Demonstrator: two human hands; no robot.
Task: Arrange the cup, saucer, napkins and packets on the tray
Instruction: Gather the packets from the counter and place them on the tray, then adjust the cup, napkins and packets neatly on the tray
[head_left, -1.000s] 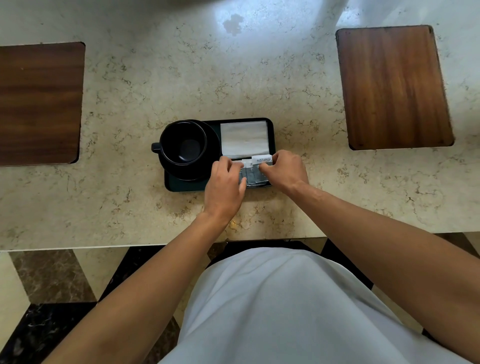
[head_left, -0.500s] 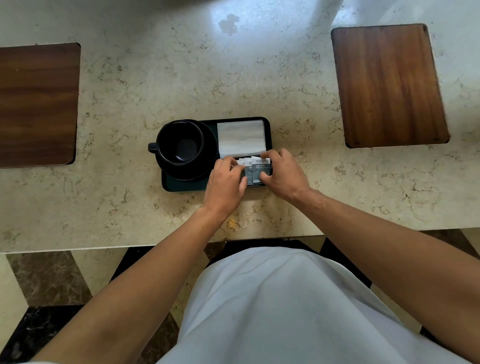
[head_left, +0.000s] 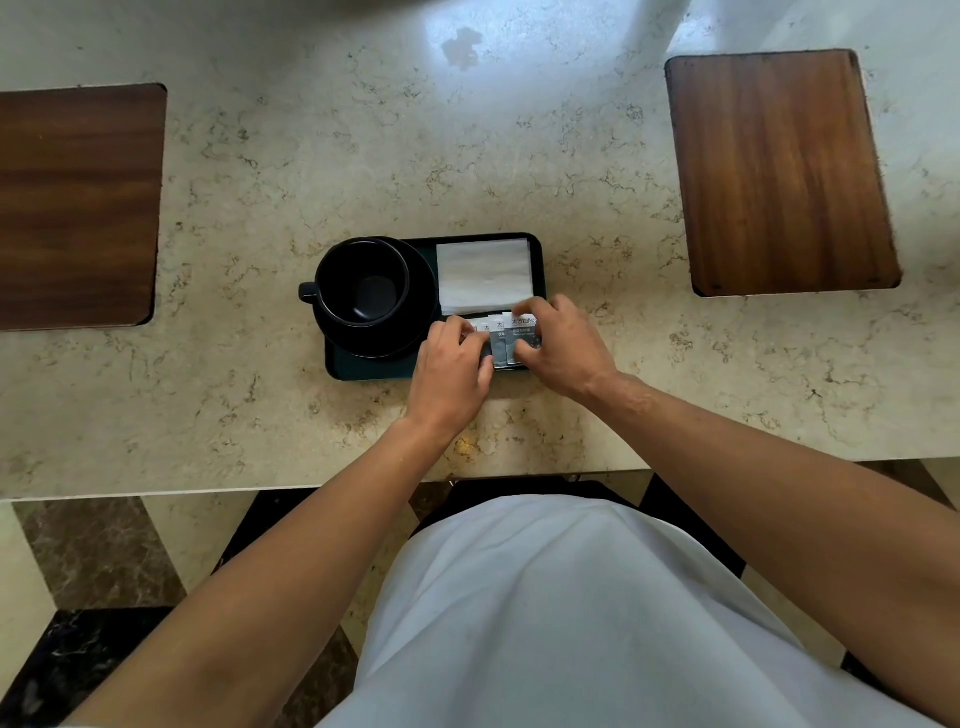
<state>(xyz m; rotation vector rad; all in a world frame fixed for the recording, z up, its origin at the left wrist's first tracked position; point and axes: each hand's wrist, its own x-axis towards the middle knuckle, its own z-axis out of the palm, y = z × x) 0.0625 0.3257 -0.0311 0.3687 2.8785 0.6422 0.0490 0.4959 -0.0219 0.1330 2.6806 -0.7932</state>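
A dark rectangular tray (head_left: 363, 368) lies on the marble counter. On its left half a black cup (head_left: 363, 283) stands upright on a black saucer (head_left: 421, 322), its handle pointing left. White folded napkins (head_left: 484, 275) fill the tray's far right corner. Several grey-and-white packets (head_left: 503, 340) lie fanned in the near right corner. My left hand (head_left: 451, 371) presses fingertips on the packets' left end. My right hand (head_left: 563, 345) pinches their right end. Both hands hide part of the packets.
Two dark wooden boards lie on the counter, one at the left (head_left: 78, 208) and one at the far right (head_left: 779, 171). The counter's near edge (head_left: 208, 491) runs just in front of my white apron. A tiled floor shows below.
The packets have spread slightly into a fan between my fingers. Both hands stayed on them at the tray's near right corner; the cup, saucer and napkins have not moved.
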